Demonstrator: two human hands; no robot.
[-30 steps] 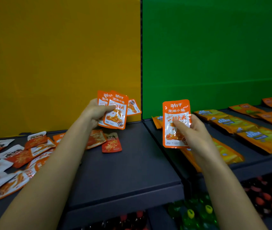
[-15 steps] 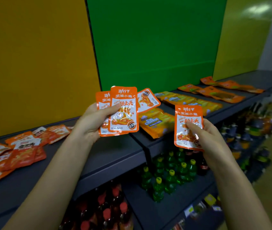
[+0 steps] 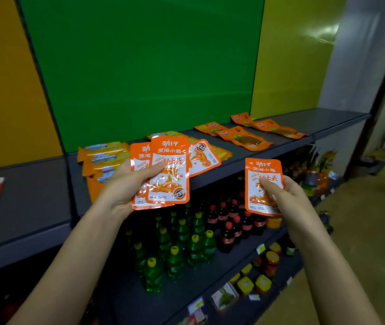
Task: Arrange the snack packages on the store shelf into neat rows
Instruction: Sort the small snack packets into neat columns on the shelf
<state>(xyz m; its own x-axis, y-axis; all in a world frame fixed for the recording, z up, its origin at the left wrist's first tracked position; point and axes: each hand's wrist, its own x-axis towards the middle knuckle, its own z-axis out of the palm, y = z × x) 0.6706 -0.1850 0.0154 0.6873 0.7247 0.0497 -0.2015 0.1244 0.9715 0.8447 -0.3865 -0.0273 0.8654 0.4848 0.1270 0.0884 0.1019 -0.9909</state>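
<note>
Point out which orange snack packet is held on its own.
The single packet, pinched in the right hand; the fanned packets are gripped together in the left hand.

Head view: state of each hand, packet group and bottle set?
left hand: grips three fanned packets
fanned packets: upright, overlapping, off the shelf
right hand: pinches single packet
single packet: upright, off the shelf
yellow packets: flat on shelf, overlapping
long orange packs: flat on shelf
green bottles: upright, capped
</note>
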